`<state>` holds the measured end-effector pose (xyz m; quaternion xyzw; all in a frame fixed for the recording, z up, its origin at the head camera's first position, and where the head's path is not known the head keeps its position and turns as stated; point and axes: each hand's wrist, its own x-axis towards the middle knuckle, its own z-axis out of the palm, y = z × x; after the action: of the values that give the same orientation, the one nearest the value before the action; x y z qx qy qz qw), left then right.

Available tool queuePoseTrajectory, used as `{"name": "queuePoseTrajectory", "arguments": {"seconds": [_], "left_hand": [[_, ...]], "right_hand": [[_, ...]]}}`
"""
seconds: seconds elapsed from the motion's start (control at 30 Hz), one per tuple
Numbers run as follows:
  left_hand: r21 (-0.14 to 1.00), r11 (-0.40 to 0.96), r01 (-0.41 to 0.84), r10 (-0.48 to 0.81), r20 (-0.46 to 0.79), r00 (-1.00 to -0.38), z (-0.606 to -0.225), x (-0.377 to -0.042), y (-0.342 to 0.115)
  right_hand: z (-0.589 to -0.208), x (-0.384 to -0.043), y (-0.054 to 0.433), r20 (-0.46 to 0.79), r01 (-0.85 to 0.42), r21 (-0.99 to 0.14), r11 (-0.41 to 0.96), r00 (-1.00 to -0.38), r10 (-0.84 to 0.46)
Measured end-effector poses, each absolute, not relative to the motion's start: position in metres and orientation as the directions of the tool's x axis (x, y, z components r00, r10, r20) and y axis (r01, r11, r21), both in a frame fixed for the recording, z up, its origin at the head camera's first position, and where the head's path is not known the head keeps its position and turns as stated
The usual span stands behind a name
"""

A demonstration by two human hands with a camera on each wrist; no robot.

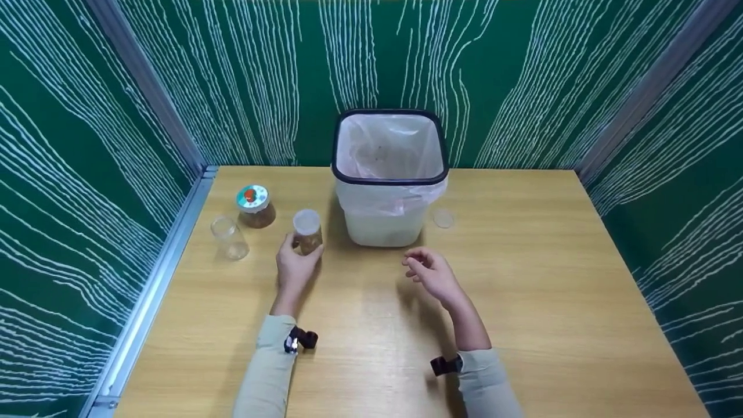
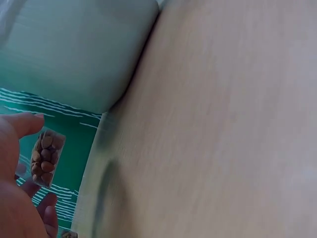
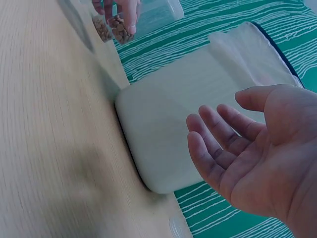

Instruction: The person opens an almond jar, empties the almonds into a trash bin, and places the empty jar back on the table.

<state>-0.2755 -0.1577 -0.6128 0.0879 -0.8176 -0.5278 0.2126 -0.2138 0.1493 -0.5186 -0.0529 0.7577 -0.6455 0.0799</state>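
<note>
My left hand (image 1: 297,268) holds a clear jar (image 1: 309,239) with a whitish top, thumb and fingers around its lower part. Brown nuts (image 2: 45,157) show inside it in the left wrist view and fill only the bottom. Above the table, in front of the bin (image 1: 383,223), hangs my right hand (image 1: 434,277) with loosely bent fingers and nothing in them. A clear round lid (image 1: 443,218) lies flat on the table to the bin's right.
Left of the held jar stand a clear, see-through jar (image 1: 230,238) and a short jar (image 1: 258,215) with brown contents and a patterned lid (image 1: 253,197). A plastic bag lines the bin, which stands near the table's (image 1: 551,278) back edge. Green, white-striped walls (image 1: 522,75) surround the table.
</note>
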Motion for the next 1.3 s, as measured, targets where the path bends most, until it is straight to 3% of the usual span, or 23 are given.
{"name": "queuePoseTrajectory", "arguments": {"seconds": [0.3, 0.5, 0.83, 1.07, 1.3], "left_hand": [[0.894, 0.400, 0.204, -0.262, 0.324, -0.909, -0.609, -0.249, -0.146], [0.880, 0.432, 0.198, -0.216, 0.315, -0.924, -0.609, -0.241, -0.139], [0.768, 0.545, 0.337, -0.094, 0.456, -0.885, -0.603, -0.231, -0.131], [0.723, 0.594, 0.353, -0.032, 0.460, -0.887, -0.601, -0.226, -0.122], [0.639, 0.667, 0.383, 0.070, 0.458, -0.886, -0.601, -0.219, -0.112]], "right_hand": [[-0.513, -0.216, 0.146, -0.021, -0.023, -0.982, 0.189, -0.973, -0.229], [-0.509, -0.219, 0.143, 0.006, -0.051, -0.980, 0.193, -0.974, -0.224], [-0.502, -0.217, 0.136, 0.081, -0.135, -0.963, 0.234, -0.970, -0.228], [-0.525, -0.228, 0.143, 0.112, -0.165, -0.951, 0.261, -0.972, -0.208], [-0.529, -0.223, 0.146, 0.147, -0.239, -0.916, 0.322, -0.947, -0.285]]}}
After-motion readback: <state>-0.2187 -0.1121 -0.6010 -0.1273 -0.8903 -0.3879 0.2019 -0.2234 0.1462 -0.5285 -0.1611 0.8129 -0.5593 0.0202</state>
